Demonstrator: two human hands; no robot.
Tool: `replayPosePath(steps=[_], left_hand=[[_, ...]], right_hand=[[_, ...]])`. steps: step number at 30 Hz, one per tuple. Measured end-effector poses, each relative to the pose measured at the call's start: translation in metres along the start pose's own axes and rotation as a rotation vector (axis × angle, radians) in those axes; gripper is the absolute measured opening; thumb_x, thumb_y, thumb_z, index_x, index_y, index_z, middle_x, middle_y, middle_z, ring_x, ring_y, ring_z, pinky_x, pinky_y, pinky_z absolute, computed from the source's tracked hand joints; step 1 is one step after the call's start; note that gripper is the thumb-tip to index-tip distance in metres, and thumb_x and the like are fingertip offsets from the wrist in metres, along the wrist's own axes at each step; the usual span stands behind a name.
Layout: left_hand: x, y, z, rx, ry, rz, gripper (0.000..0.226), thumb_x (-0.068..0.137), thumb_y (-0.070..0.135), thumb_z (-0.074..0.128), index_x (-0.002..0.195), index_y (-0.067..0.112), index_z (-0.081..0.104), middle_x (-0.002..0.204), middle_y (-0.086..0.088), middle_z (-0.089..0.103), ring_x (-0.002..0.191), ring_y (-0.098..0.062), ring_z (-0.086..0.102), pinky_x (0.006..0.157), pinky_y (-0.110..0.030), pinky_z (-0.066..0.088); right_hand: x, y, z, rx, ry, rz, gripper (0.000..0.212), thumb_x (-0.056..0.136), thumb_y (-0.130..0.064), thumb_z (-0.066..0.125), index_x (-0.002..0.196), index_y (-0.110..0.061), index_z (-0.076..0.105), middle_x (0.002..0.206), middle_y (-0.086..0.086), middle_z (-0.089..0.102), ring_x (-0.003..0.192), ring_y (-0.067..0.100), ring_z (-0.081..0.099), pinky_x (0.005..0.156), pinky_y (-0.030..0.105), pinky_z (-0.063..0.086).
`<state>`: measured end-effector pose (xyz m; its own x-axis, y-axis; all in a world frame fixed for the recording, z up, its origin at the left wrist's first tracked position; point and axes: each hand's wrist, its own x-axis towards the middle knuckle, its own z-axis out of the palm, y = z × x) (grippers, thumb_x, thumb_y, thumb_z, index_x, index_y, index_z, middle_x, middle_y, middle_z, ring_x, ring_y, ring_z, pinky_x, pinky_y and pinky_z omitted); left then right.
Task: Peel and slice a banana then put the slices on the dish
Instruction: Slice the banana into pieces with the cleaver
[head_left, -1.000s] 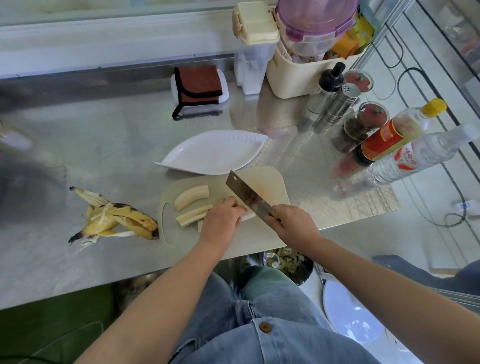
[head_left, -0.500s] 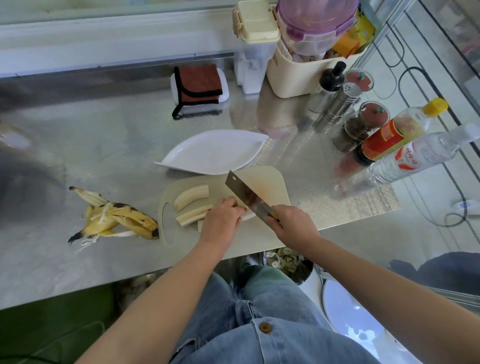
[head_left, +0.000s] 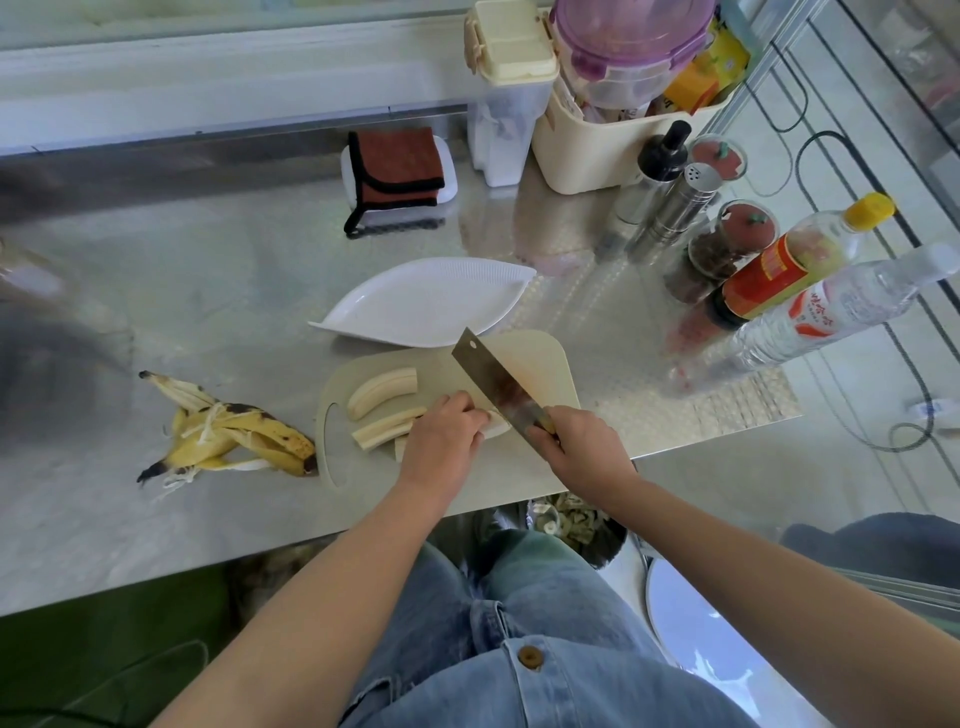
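On the beige cutting board (head_left: 540, 358) lie long peeled banana pieces: one curved piece (head_left: 382, 391) at the back and another (head_left: 384, 431) in front of it. My left hand (head_left: 444, 434) holds down a further banana piece (head_left: 497, 425), mostly hidden under its fingers. My right hand (head_left: 582, 447) grips the handle of a cleaver (head_left: 493, 382), whose blade slants across the board right beside my left fingertips. A white leaf-shaped dish (head_left: 426, 304) sits just behind the board with nothing on it.
The banana peel (head_left: 234, 436) lies left of the board on the steel counter (head_left: 208, 291). Oil and water bottles (head_left: 810, 291), spice jars (head_left: 727, 244), shakers (head_left: 670, 202) and a cream bin (head_left: 597, 145) crowd the right back. A folded brown cloth (head_left: 397, 166) sits behind the dish.
Little has changed; the cleaver blade and both hands have held nearly the same place over the banana piece.
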<state>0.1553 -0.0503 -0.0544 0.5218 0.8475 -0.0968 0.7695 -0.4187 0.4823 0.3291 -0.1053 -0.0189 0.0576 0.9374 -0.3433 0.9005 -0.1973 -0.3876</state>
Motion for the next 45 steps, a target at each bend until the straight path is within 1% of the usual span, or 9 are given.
replayPosePath(steps=[4,10,16,23,28,35,39,41,45], left_hand=[[0.000,0.001,-0.001,0.007,-0.005,-0.008,0.024,0.087,0.011,0.063,0.109,0.016,0.070,0.102,0.001,0.060,0.095,-0.020,0.052,0.072,-0.030,0.044],[0.000,0.001,-0.002,0.010,-0.012,-0.004,0.022,0.087,0.010,0.063,0.107,0.016,0.071,0.099,-0.001,0.059,0.094,-0.022,0.053,0.071,-0.034,0.047],[0.001,0.000,-0.002,-0.002,-0.010,0.005,0.020,0.086,0.008,0.063,0.103,0.014,0.072,0.100,-0.001,0.061,0.094,-0.023,0.054,0.070,-0.035,0.048],[-0.001,-0.005,-0.002,-0.026,-0.002,0.015,0.020,0.085,0.006,0.063,0.103,0.010,0.070,0.100,-0.004,0.060,0.093,-0.023,0.054,0.072,-0.034,0.048],[0.000,-0.005,-0.001,-0.035,-0.001,0.006,0.019,0.084,0.005,0.064,0.101,0.009,0.070,0.098,-0.004,0.060,0.093,-0.023,0.055,0.073,-0.035,0.049],[-0.001,-0.004,-0.003,-0.033,0.003,0.003,0.018,0.084,0.006,0.065,0.101,0.010,0.071,0.098,-0.003,0.060,0.093,-0.023,0.055,0.074,-0.035,0.049],[-0.002,-0.004,-0.001,-0.053,0.010,0.001,0.017,0.085,0.006,0.064,0.100,0.010,0.071,0.099,-0.002,0.061,0.094,-0.022,0.054,0.074,-0.034,0.048],[-0.001,-0.004,-0.001,-0.062,0.015,0.001,0.017,0.084,0.005,0.063,0.099,0.009,0.071,0.099,-0.003,0.061,0.095,-0.023,0.054,0.073,-0.033,0.046],[-0.001,-0.006,0.001,-0.069,0.011,-0.001,0.018,0.083,0.003,0.063,0.099,0.009,0.071,0.096,-0.005,0.059,0.092,-0.025,0.054,0.070,-0.034,0.044]], right_hand=[[0.000,0.001,-0.002,-0.016,-0.029,-0.013,0.028,0.098,-0.031,0.045,0.076,-0.015,0.042,0.068,-0.004,0.041,0.065,0.021,0.044,0.057,0.031,0.032],[0.001,0.001,-0.001,-0.052,-0.030,-0.012,0.026,0.099,-0.032,0.043,0.079,-0.016,0.043,0.075,-0.001,0.047,0.066,0.021,0.047,0.057,0.030,0.034],[0.005,0.001,0.009,-0.096,-0.059,-0.007,0.023,0.099,-0.032,0.042,0.094,-0.012,0.054,0.086,0.004,0.056,0.076,0.025,0.055,0.061,0.032,0.043],[0.005,0.001,0.008,0.032,0.008,-0.005,0.027,0.098,-0.031,0.046,0.077,-0.014,0.044,0.073,0.000,0.047,0.066,0.022,0.047,0.056,0.033,0.037],[0.004,-0.001,-0.002,0.009,0.000,-0.044,0.028,0.097,-0.030,0.047,0.075,-0.014,0.042,0.072,0.000,0.046,0.065,0.022,0.044,0.056,0.030,0.031],[0.005,-0.001,0.000,-0.027,-0.038,-0.040,0.028,0.098,-0.034,0.043,0.078,-0.014,0.045,0.075,0.001,0.050,0.066,0.021,0.047,0.057,0.031,0.035],[0.006,-0.002,0.006,-0.060,-0.050,-0.021,0.027,0.099,-0.034,0.041,0.089,-0.011,0.053,0.081,0.003,0.055,0.073,0.024,0.054,0.061,0.035,0.045],[0.007,-0.003,0.012,-0.063,-0.054,-0.004,0.026,0.099,-0.034,0.042,0.091,-0.011,0.053,0.086,0.005,0.057,0.077,0.026,0.056,0.063,0.035,0.046],[0.009,-0.006,0.015,0.045,-0.012,0.022,0.027,0.098,-0.033,0.046,0.080,-0.012,0.048,0.082,0.007,0.058,0.074,0.029,0.055,0.059,0.035,0.042]])
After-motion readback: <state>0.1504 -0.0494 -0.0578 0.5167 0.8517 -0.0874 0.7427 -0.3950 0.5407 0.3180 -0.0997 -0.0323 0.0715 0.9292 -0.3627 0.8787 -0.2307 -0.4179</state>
